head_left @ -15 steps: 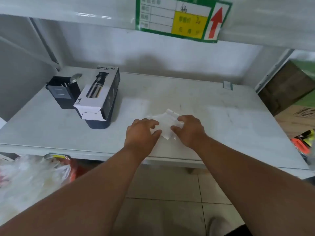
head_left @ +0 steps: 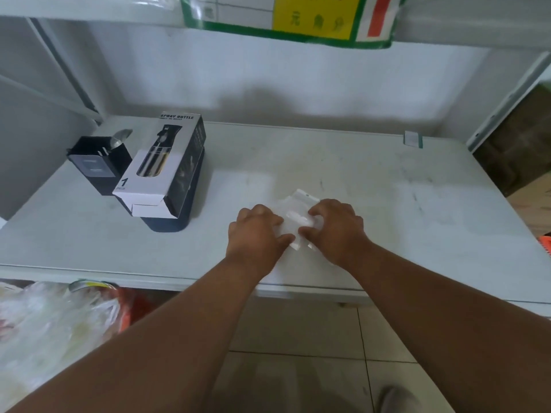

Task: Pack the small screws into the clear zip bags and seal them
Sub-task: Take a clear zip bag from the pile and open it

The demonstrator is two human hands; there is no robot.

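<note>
Right now I have both hands on a small stack of clear zip bags point(head_left: 298, 216) lying flat near the front edge of the white shelf point(head_left: 387, 189). My left hand point(head_left: 256, 234) rests on the stack's left side, fingers bent down onto the plastic, thumb at its lower edge; my right hand point(head_left: 337, 231) pinches the right side with curled fingers. I can't see any screws; whether some lie inside a bag is too blurred to tell.

Risks as I judge them: the bags are thin and slick, so I may lift two at once or fail to part one mouth, and the stack could slide off the near edge.

The shelf is scuffed and grey-streaked. A spray bottle box point(head_left: 167, 162) leans on a dark base at left, beside a black holder point(head_left: 98, 165). A green-bordered label point(head_left: 298, 19) hangs from the shelf above; tiled floor point(head_left: 298, 353) shows below.
</note>
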